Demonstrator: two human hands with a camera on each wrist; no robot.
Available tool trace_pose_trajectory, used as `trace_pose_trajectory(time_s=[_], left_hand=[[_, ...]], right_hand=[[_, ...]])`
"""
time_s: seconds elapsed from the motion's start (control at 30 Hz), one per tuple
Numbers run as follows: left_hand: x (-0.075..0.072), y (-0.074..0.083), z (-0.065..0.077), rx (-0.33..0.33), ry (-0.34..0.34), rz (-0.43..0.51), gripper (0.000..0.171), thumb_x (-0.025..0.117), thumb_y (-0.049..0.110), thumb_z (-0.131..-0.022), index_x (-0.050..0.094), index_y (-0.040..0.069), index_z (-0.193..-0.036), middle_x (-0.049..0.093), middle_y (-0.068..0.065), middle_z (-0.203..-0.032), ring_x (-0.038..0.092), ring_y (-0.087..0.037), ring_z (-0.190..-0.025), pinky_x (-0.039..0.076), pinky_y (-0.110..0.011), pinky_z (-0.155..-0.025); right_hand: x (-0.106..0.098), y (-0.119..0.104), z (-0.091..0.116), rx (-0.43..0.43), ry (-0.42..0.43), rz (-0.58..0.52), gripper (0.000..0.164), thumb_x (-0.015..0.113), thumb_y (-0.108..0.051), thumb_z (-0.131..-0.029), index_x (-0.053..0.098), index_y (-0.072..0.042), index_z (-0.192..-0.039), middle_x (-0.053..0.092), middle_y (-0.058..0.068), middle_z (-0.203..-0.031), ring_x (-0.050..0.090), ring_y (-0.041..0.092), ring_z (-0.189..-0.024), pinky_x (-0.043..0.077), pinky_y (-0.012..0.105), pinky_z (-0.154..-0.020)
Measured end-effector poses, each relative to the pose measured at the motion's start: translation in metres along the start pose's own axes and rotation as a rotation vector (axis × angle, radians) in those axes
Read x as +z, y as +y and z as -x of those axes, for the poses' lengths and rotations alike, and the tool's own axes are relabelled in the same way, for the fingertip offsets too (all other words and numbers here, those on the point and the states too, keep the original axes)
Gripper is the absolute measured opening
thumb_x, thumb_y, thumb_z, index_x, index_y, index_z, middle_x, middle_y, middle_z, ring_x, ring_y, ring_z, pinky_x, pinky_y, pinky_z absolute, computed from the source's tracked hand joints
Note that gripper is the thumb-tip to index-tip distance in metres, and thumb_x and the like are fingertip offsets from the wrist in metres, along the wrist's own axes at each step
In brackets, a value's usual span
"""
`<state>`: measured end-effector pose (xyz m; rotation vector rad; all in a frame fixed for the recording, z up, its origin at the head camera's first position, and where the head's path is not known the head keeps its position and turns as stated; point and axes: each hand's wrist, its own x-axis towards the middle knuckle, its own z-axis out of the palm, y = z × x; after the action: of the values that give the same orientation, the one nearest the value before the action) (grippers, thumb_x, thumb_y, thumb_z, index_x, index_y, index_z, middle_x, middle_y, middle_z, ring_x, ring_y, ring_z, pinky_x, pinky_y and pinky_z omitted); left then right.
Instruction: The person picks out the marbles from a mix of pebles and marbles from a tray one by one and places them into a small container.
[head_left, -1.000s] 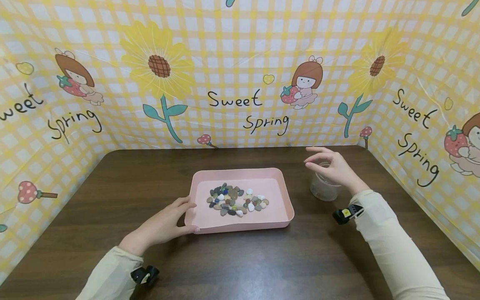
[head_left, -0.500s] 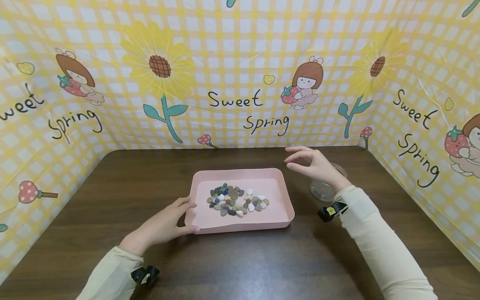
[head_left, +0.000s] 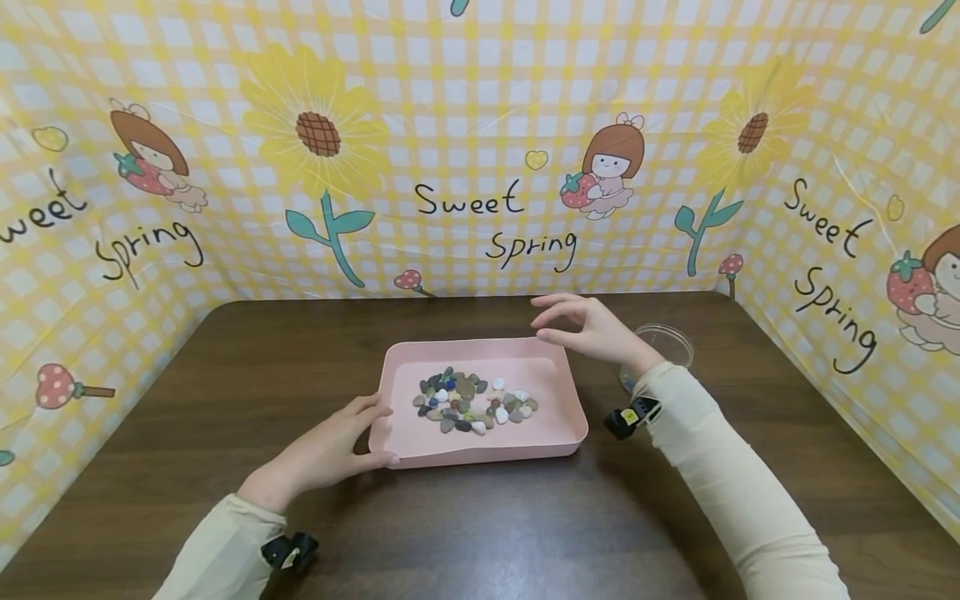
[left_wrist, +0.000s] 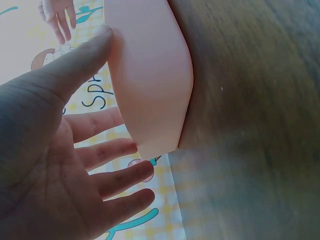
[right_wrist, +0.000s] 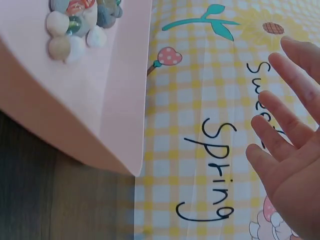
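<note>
In the head view, my left hand rests against the left end of a shallow pink tray. Its thumb lies at the near left corner, and the other fingers stretch along the left side; the left wrist view shows straight fingertips at the tray's outer wall. Pebbles in grey, white, brown and green, with some blue glassy ones, lie in the tray's middle. My right hand hovers over the tray's far right corner, fingers loosely spread, holding nothing. Behind its wrist stands a clear round jar, partly hidden, with small coloured bits low inside.
The dark wooden table carries the tray and jar. A yellow checked cloth printed with flowers and words rises along the table's back and both sides. Black wrist cameras sit on both sleeves.
My right hand has moved left from over the jar to the tray's far right corner, uncovering the jar's rim. The left hand, tray and pebbles have stayed put.
</note>
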<state>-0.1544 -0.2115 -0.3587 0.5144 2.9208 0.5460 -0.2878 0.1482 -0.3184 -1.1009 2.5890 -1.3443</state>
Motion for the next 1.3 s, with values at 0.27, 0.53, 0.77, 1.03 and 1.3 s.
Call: trace_pose_trajectory(time_s=[0.27, 0.53, 0.77, 1.03, 1.3], left_hand=[[0.0, 0.001, 0.001, -0.01, -0.004, 0.009, 0.077, 0.067, 0.054, -0.078, 0.05, 0.001, -0.132, 0.038, -0.025, -0.144, 0.044, -0.041, -0.127, 0.04, -0.054, -0.1], [0.0, 0.002, 0.002, -0.011, -0.006, 0.014, 0.077, 0.067, 0.054, -0.078, 0.05, 0.002, -0.132, 0.037, -0.025, -0.144, 0.044, -0.041, -0.127, 0.04, -0.054, -0.1], [0.0, 0.001, 0.002, -0.003, 0.0, 0.011, 0.077, 0.066, 0.054, -0.078, 0.05, 0.002, -0.132, 0.038, -0.025, -0.144, 0.045, -0.041, -0.126, 0.04, -0.054, -0.1], [0.0, 0.001, 0.001, 0.003, 0.002, 0.007, 0.077, 0.066, 0.055, -0.078, 0.05, 0.002, -0.131, 0.038, -0.025, -0.144, 0.045, -0.041, -0.127, 0.04, -0.054, -0.1], [0.0, 0.001, 0.001, -0.009, -0.004, 0.016, 0.077, 0.066, 0.055, -0.078, 0.05, 0.002, -0.132, 0.037, -0.025, -0.144, 0.044, -0.041, -0.127, 0.04, -0.054, -0.1]], right_hand=[[0.012, -0.001, -0.012, 0.023, -0.063, -0.053, 0.018, 0.066, -0.017, -0.087, 0.07, -0.011, -0.103, 0.05, 0.008, -0.138, 0.037, 0.023, -0.136, 0.027, 0.047, -0.113], [0.024, 0.001, -0.021, 0.01, -0.139, -0.119, 0.019, 0.064, -0.007, -0.087, 0.068, -0.003, -0.104, 0.049, 0.011, -0.139, 0.038, 0.025, -0.136, 0.027, 0.043, -0.114], [0.031, 0.0, -0.027, 0.0, -0.226, -0.158, 0.024, 0.064, -0.009, -0.087, 0.065, 0.001, -0.109, 0.045, 0.015, -0.142, 0.035, 0.028, -0.138, 0.027, 0.046, -0.114], [0.04, 0.004, -0.033, 0.038, -0.28, -0.177, 0.026, 0.066, -0.009, -0.086, 0.066, -0.001, -0.111, 0.042, 0.011, -0.146, 0.028, 0.025, -0.142, 0.022, 0.045, -0.116], [0.044, 0.008, -0.039, 0.051, -0.354, -0.145, 0.027, 0.066, -0.013, -0.086, 0.066, -0.003, -0.111, 0.039, 0.008, -0.148, 0.023, 0.024, -0.144, 0.019, 0.046, -0.117]])
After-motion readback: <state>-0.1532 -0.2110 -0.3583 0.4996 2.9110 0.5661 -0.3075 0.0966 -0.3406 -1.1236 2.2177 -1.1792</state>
